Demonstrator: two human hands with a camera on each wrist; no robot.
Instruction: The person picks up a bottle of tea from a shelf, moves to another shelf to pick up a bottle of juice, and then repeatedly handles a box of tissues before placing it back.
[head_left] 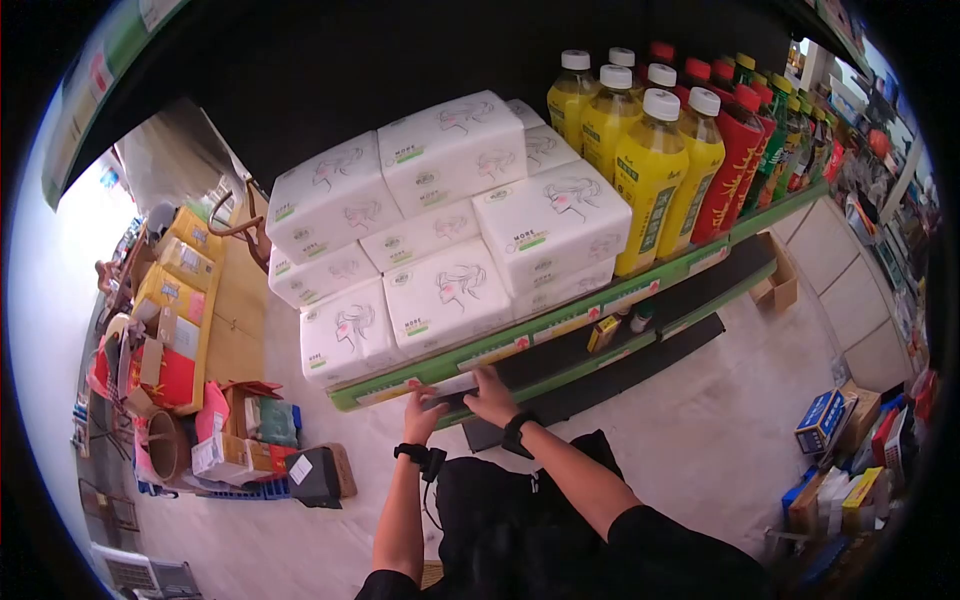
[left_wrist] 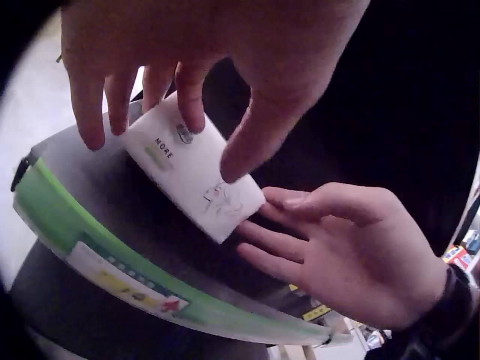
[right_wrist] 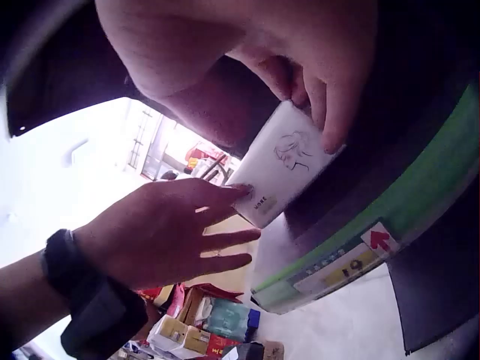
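Observation:
A white pack with a line-drawn face and the word MORE is held between both hands, over the dark shelf board under the top shelf; it shows as a pack [left_wrist: 187,169] in the left wrist view and tilted, a pack [right_wrist: 281,165], in the right. My left hand [head_left: 420,415], also the upper hand [left_wrist: 202,45], grips one end with thumb and fingers. At the opposite end, my right hand [head_left: 492,398], the lower hand [left_wrist: 352,255], holds the pack by its edge, fingertips partly hidden behind it.
Stacked white packs [head_left: 450,290] fill the top shelf's left part, with yellow bottles [head_left: 650,180] and red ones [head_left: 735,165] to their right. A green edge strip [head_left: 560,325] runs along the front. A small yellow box [head_left: 603,333] stands lower down. Boxes [head_left: 225,455] sit at left.

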